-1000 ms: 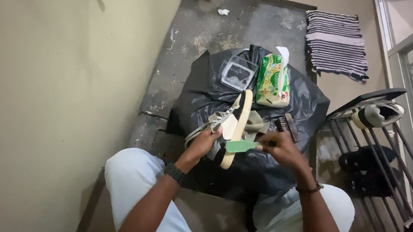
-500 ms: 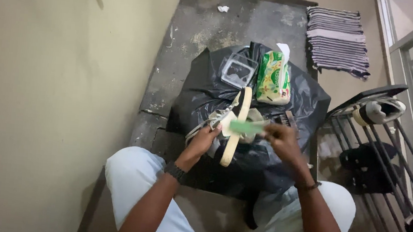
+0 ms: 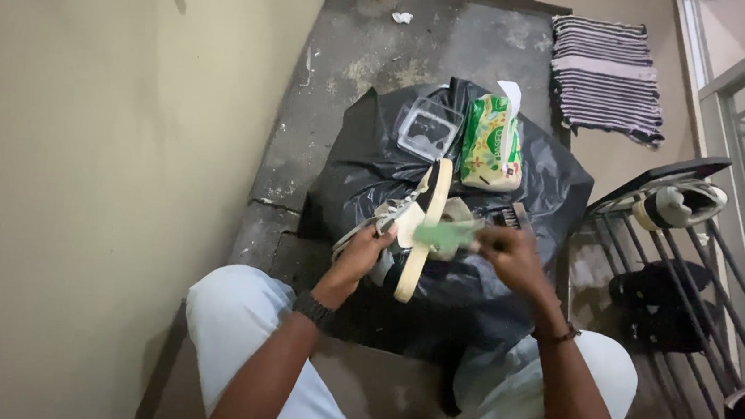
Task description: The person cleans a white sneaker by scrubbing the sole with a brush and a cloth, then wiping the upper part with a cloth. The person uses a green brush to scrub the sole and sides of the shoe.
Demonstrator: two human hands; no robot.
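I sit over a black plastic bag spread on the concrete floor. My left hand grips a pale sandal held on edge, its cream sole facing right and its straps hanging to the left. My right hand holds a small green brush or cloth, blurred, against the sandal's sole. A dark band circles my left wrist.
On the bag lie a clear plastic box and a green wipes packet. A metal shoe rack with shoes stands at the right. A striped mat lies far right. A cream wall fills the left.
My right hand has moved the green item up along the sandal's sole and a little to the right. The left hand keeps its hold on the sandal.
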